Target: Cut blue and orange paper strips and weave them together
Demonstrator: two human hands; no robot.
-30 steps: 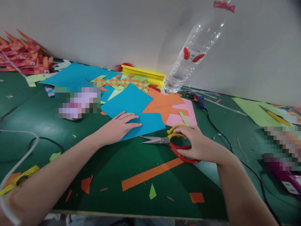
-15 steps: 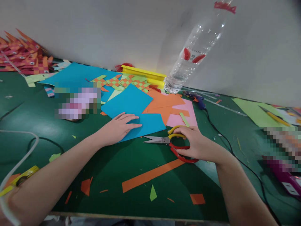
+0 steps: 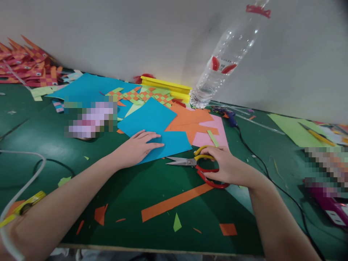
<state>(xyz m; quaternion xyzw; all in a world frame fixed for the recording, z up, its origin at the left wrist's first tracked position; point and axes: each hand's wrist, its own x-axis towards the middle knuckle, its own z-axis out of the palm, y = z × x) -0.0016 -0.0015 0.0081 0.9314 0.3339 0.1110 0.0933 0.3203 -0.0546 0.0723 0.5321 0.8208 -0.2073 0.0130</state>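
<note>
My left hand (image 3: 140,145) lies flat with its fingers stretched out on a blue paper sheet (image 3: 176,143), pressing it to the green table (image 3: 130,188). A second blue sheet (image 3: 152,117) lies just behind it. My right hand (image 3: 231,166) curls over the yellow and red handles of a pair of scissors (image 3: 181,162) lying on the table. The blades are shut and point left toward the blue sheet's edge. An orange paper strip (image 3: 174,202) lies in front of the scissors.
Orange paper (image 3: 190,121) and pink paper (image 3: 214,132) lie behind the scissors. A clear plastic bottle (image 3: 225,61), a yellow box (image 3: 165,85) and woven paper pieces (image 3: 138,95) are near the wall. A glue gun (image 3: 230,115) and its black cable (image 3: 261,159) run to the right. Scraps lie along the front edge.
My right hand has shifted slightly on the scissors and they sit a touch further left; my left hand stays flat on the blue sheet.
</note>
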